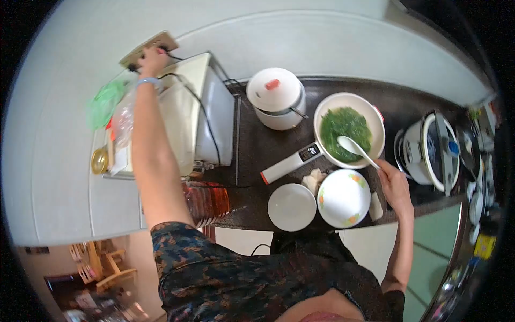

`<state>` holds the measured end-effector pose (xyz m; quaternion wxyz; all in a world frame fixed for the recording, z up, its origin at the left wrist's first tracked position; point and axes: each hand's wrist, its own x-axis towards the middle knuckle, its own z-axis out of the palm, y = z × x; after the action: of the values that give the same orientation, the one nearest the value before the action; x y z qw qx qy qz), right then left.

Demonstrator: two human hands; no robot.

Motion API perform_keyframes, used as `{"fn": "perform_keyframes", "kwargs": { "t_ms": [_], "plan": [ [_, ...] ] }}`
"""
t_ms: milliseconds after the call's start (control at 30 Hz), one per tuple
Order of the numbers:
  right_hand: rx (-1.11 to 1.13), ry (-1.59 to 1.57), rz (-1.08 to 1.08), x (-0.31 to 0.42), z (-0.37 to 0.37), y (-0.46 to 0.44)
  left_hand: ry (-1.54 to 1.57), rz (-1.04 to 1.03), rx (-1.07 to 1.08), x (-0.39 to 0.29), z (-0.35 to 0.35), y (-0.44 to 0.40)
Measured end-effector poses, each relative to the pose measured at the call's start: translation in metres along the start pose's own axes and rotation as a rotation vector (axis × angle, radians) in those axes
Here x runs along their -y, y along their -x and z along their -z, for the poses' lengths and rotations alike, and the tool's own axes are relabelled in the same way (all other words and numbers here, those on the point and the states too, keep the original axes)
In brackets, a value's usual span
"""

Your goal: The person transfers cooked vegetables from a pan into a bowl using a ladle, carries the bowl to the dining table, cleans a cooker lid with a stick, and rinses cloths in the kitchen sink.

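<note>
My left hand [152, 60] reaches up to a wall socket panel [167, 41], its fingers closed round a power plug that they mostly hide. A black power cord [203, 110] hangs below it. My right hand [394, 185] grips the handle of a white spoon [352, 146]. The spoon's bowl rests among cooked leafy greens [343, 124] in a white pan [377, 140]. The pan's long white handle [287, 167] points toward the lower left. Beside my right hand sits a white bowl with a flower-patterned rim [343, 198].
A plain white bowl [292, 207] stands near the counter's front edge. Behind it is a lidded white pot [276, 94]. A white boxy appliance [214, 121] fills the left side, bags on top. A larger cooker [429, 153] is at right. A red-tinted container [206, 203] sits below the appliance.
</note>
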<state>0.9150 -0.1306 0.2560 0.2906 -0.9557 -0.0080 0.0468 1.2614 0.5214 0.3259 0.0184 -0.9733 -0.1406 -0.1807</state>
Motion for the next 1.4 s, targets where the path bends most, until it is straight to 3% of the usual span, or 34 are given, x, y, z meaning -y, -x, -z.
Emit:
{"fn": "perform_keyframes", "kwargs": {
  "t_ms": [100, 200, 433, 600, 633, 700, 800, 867, 933, 1000, 1067, 1133, 1267, 1333, 1400],
  "plan": [
    [-0.072, 0.112, 0.134, -0.011, -0.018, -0.004, 0.046, 0.039, -0.033, 0.002, -0.011, -0.013],
    [-0.111, 0.31, 0.035, -0.009, -0.024, -0.01, 0.006, 0.049, 0.046, 0.006, -0.009, -0.022],
    [-0.419, 0.483, 0.07, -0.03, -0.038, -0.033, 0.2, -0.151, 0.158, 0.019, 0.015, -0.029],
    [-0.29, 0.582, 0.027, -0.04, -0.056, -0.049, 0.255, -0.232, 0.458, -0.05, 0.094, 0.016],
    [-0.24, 0.567, 0.046, -0.04, -0.059, -0.048, 0.256, -0.223, 0.453, -0.064, 0.106, 0.027],
    [-0.154, 0.524, 0.068, -0.032, -0.057, -0.04, 0.313, -0.361, 0.225, -0.087, 0.122, 0.051],
    [-0.126, 0.513, 0.12, -0.023, -0.042, -0.025, 0.414, -0.527, 0.327, -0.098, 0.108, 0.033],
    [-0.137, 0.546, 0.107, -0.02, -0.031, -0.02, 0.137, -0.349, 0.534, -0.179, 0.172, 0.113],
    [-0.145, 0.58, 0.097, -0.02, -0.026, -0.018, 0.437, -0.366, 0.624, -0.194, 0.142, 0.113],
    [-0.222, 0.61, 0.082, -0.02, -0.023, -0.018, 0.345, -0.448, 0.575, -0.219, 0.102, 0.126],
    [-0.278, 0.58, 0.098, -0.026, -0.027, -0.019, 0.155, -0.431, 0.709, -0.246, 0.078, 0.141],
    [-0.22, 0.596, 0.092, -0.038, -0.03, -0.021, 0.15, -0.464, 0.707, -0.256, 0.026, 0.145],
    [-0.228, 0.446, 0.184, -0.046, -0.012, -0.009, 0.023, -0.5, 0.53, -0.267, -0.036, 0.167],
    [-0.194, 0.398, 0.179, -0.049, -0.006, -0.007, 0.065, -0.504, 0.559, -0.267, -0.056, 0.168],
    [-0.145, 0.309, 0.309, -0.057, -0.009, -0.008, 0.078, -0.448, 0.512, -0.268, -0.071, 0.171]
  ]
}}
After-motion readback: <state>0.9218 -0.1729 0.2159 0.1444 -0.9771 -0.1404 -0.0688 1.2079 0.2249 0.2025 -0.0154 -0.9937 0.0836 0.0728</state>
